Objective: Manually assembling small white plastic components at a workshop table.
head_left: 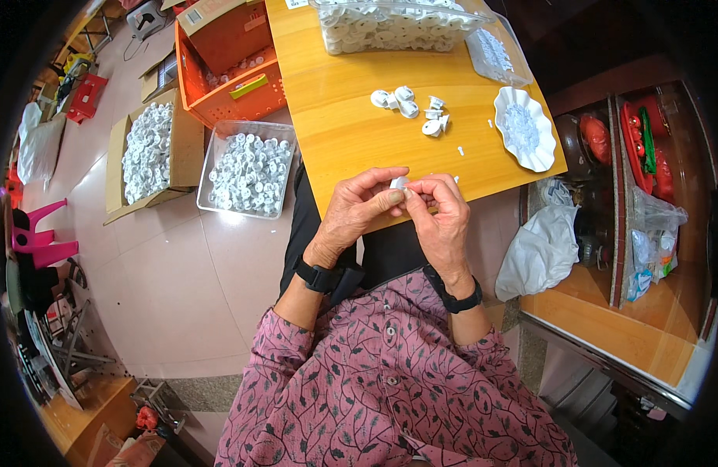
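Note:
Between the thumb and forefinger of my left hand (354, 208) is a small white round plastic part (399, 183), partly hidden by the fingers. The fingers of my right hand (438, 215) are pinched together right beside it, touching its side; whatever they hold is too small to make out. Both hands are over the near edge of the yellow wooden table (339, 132). Farther up the table lie a cluster of white round parts (395, 101) and a few more white parts (434, 118) on their sides. A tiny white peg (460, 151) lies nearer my right hand.
At the far edge stands a clear bin (398, 35) full of white parts. To the right are a clear tray (499, 58) and a scalloped white dish (524, 128) of small pieces. Left of the table are a clear tub (246, 175), a cardboard box (150, 159) and an orange crate (234, 74).

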